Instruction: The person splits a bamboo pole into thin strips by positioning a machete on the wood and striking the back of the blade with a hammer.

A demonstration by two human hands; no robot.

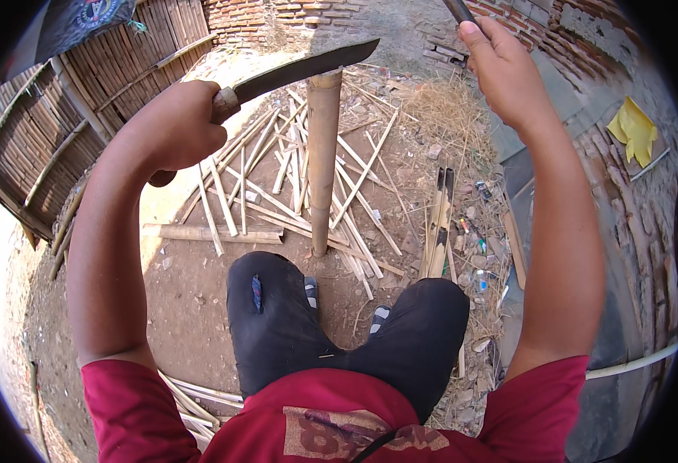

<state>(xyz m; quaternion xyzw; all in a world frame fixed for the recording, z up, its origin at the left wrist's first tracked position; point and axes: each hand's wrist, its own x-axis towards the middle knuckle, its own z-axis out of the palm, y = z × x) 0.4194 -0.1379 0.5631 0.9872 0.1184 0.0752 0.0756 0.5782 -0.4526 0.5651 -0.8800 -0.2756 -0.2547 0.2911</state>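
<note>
My left hand is closed round the wooden handle of a machete. Its dark blade points to the right and lies across, or just over, the top end of an upright bamboo pole. The pole's lower end meets the ground just beyond my knees. Raised at the upper right, my right hand grips a dark rod, the rest of which runs out of the picture, so its kind cannot be told.
Split bamboo strips lie scattered around the pole, with a bamboo length at left. Two dark-ended bamboo pieces are by my right knee. A woven bamboo wall stands left; a brick wall with a yellow sheet rises right.
</note>
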